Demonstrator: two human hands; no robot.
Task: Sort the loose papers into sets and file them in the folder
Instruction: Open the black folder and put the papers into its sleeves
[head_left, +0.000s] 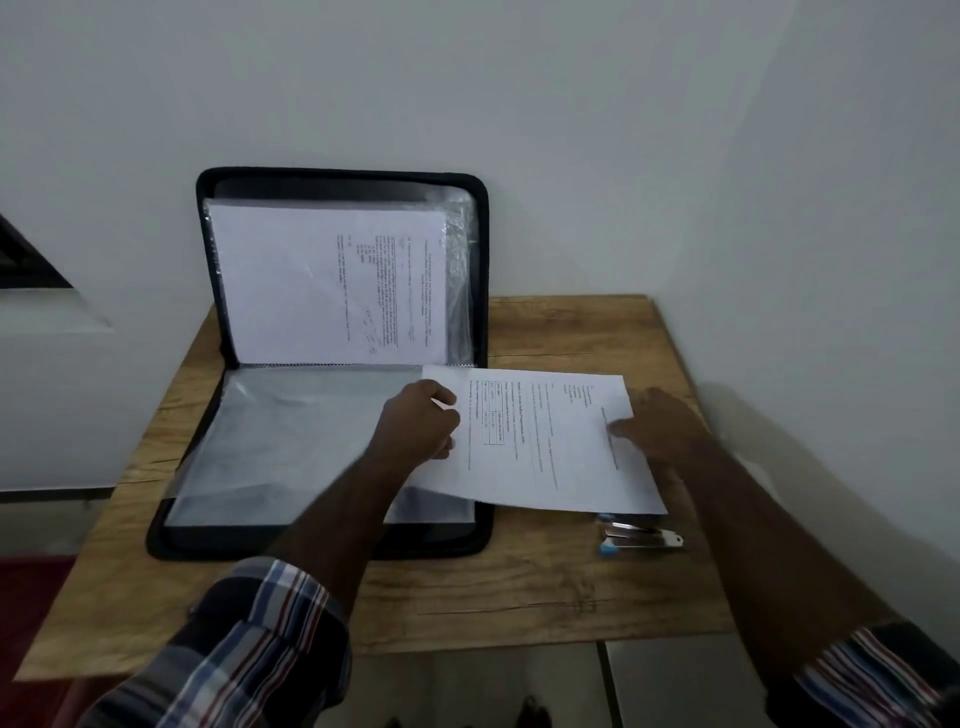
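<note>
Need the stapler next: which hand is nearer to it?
Right. The right hand holds the sheet just above the stapler; the left hand grips the sheet's far edge, over the folder.

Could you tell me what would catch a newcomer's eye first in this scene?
Probably the black folder, standing open against the wall on the wooden table, with a printed page in its upright sleeve. Next, the printed sheet held over the folder's lower right edge by the left hand and right hand. A stapler lies just beyond the sheet's near corner.
</note>
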